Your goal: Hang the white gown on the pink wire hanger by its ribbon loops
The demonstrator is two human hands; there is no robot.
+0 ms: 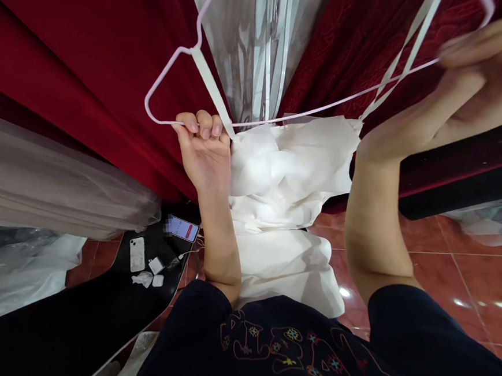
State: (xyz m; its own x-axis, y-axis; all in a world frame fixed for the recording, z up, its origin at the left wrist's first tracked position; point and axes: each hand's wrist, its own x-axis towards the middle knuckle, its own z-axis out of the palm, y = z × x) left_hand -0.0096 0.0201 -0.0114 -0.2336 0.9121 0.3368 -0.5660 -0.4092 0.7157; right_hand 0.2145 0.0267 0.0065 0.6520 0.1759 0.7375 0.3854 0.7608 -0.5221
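Note:
A pale pink wire hanger (297, 113) stretches across the upper middle, carrying a white strappy dress (287, 208) by two thin straps. My left hand (202, 151) is closed around the hanger's bottom bar near its left end, right beside the left strap. My right hand (465, 93) is at the hanger's right end, its fingers pinched on the bar just below the right strap. The dress hangs crumpled between my forearms down to my dark embroidered top.
Red velvet garments (73, 80) and a clear plastic garment cover (261, 42) hang behind. A beige tulle skirt (51, 186) lies at the left. Two phones (137, 254), chargers and a cable lie on a black surface. Shiny red floor tiles (458, 276) are at the right.

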